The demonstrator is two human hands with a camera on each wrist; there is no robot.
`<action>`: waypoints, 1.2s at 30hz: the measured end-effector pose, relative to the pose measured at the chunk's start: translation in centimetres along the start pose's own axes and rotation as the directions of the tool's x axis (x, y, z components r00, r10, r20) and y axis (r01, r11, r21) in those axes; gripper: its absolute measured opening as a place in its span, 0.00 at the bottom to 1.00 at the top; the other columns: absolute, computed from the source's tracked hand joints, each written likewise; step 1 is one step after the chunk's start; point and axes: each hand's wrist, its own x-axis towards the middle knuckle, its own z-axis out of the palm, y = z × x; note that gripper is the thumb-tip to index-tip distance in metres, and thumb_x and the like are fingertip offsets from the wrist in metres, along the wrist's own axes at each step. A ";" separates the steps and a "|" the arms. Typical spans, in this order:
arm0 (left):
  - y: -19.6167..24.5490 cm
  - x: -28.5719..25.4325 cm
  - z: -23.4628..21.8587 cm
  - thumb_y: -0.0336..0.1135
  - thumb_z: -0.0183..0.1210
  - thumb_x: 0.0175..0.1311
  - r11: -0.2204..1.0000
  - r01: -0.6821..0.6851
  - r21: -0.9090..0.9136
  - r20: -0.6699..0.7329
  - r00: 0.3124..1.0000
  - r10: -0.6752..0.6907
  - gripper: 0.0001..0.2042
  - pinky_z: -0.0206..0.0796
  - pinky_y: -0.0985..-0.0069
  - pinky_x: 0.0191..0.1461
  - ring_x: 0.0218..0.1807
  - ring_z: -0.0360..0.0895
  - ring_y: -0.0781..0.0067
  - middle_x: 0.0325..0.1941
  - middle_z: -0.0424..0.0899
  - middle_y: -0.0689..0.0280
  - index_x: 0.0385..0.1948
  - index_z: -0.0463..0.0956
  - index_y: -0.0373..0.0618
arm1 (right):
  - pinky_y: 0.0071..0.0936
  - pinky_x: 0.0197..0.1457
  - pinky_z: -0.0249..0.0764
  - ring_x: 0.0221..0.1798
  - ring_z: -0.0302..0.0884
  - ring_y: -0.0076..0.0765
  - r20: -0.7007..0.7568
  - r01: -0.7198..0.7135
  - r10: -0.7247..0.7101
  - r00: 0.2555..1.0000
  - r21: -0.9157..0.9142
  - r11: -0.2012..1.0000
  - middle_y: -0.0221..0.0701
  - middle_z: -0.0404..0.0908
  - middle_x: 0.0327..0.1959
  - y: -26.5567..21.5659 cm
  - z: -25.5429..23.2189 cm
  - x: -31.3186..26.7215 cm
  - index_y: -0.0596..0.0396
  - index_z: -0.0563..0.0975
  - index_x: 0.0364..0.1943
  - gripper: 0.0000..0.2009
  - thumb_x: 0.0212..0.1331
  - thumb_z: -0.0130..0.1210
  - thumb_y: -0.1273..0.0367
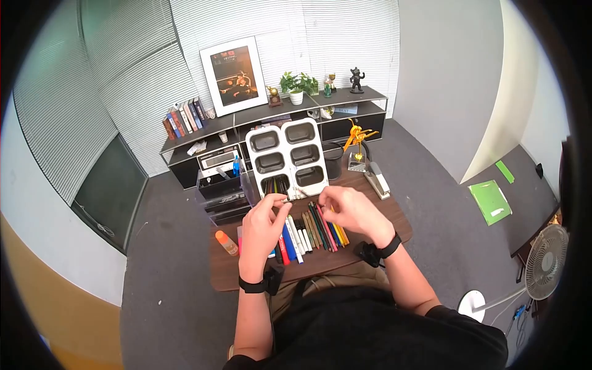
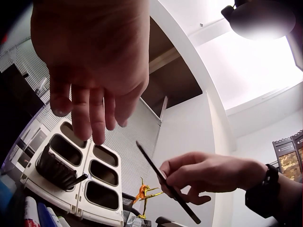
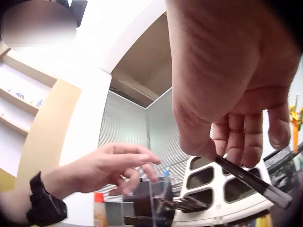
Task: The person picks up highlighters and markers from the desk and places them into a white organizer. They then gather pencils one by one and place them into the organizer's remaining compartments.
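My right hand (image 1: pixel 354 213) pinches a slim dark pencil (image 2: pixel 150 161) between thumb and fingers, and the pencil slants downward in the left wrist view. Across from it, my left hand (image 1: pixel 264 228) is raised with its fingers loosely bent and nothing in them. Both hands are over the near side of a white tray (image 1: pixel 285 157) with dark compartments, which leans upright. Several dark pencils (image 2: pixel 57 170) stand in its lower left compartment. Below the hands lies a row of white, red and blue markers (image 1: pixel 290 240) beside coloured pencils (image 1: pixel 320 231).
On the brown table (image 1: pixel 222 274) an orange-capped bottle (image 1: pixel 226 243) stands at the left, near a black desk organizer (image 1: pixel 219 191). A black mesh cup (image 1: pixel 333 163), a golden figure trophy (image 1: pixel 356 145) and a stapler (image 1: pixel 378 180) stand at the right. A shelf lies behind.
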 end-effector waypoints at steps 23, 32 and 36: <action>-5.2 -0.6 2.2 0.26 0.67 0.77 0.698 0.252 -0.671 0.304 0.951 -0.052 0.05 0.68 0.83 0.33 0.29 0.78 0.86 0.36 0.92 0.65 0.47 0.86 0.36 | 0.47 0.42 0.83 0.41 0.87 0.53 -0.134 0.210 -0.209 0.969 -0.012 0.978 0.36 0.83 0.42 -2.7 4.5 -0.1 0.56 0.83 0.43 0.09 0.70 0.68 0.65; -5.4 -0.6 2.6 0.22 0.68 0.73 0.637 0.224 -0.737 0.293 0.956 0.002 0.06 0.63 0.86 0.26 0.28 0.78 0.85 0.39 0.89 0.66 0.48 0.86 0.34 | 0.44 0.42 0.83 0.39 0.87 0.50 -0.122 0.201 -0.202 0.972 -0.024 0.979 0.34 0.83 0.42 -3.2 3.5 -0.1 0.54 0.84 0.46 0.08 0.68 0.69 0.69; -5.4 -0.7 2.4 0.21 0.68 0.73 0.610 0.201 -0.766 0.267 0.963 0.019 0.07 0.64 0.86 0.26 0.29 0.80 0.84 0.43 0.87 0.67 0.48 0.87 0.33 | 0.37 0.38 0.82 0.35 0.86 0.40 -0.157 0.219 -0.215 0.964 0.013 0.976 0.33 0.84 0.41 -4.0 3.6 0.1 0.55 0.84 0.50 0.11 0.66 0.70 0.73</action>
